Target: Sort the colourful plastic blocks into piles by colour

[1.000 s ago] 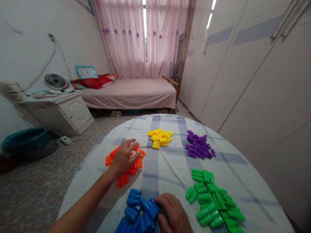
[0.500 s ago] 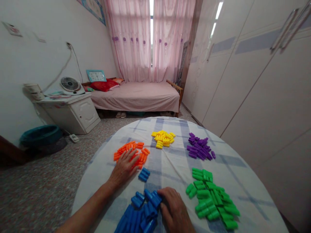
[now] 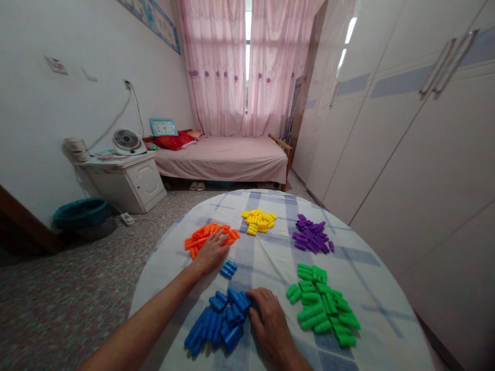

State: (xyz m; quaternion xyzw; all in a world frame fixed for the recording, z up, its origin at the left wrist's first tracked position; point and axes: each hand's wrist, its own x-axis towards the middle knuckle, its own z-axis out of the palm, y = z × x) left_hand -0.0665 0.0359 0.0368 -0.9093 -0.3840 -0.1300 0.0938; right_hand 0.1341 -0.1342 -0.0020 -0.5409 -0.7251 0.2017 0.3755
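Note:
My left hand (image 3: 212, 253) reaches over the pile of orange plastic building blocks (image 3: 199, 239), fingers stretched out and touching the blocks at its right side. No block shows in its grasp, though the palm's underside is hidden. My right hand (image 3: 269, 318) rests on the cloth against the right edge of the pile of blue plastic building blocks (image 3: 214, 327). Its fingers are loosely bent, the thumb apart from the index finger, with fingertips by the blue pieces. Between the orange and blue piles lies a small separate blue block cluster (image 3: 228, 269).
Yellow blocks (image 3: 259, 221) lie at the far middle of the round table (image 3: 266, 268). Purple blocks (image 3: 311, 234) are at the far right, green blocks (image 3: 325, 304) at the near right. A bed (image 3: 228, 154), a cabinet (image 3: 145, 183) and a wardrobe (image 3: 417, 154) stand around.
My left hand has shifted right across the orange blocks, uncovering more of their left part. My right hand stays beside the blue pile. The camera view has moved slightly.

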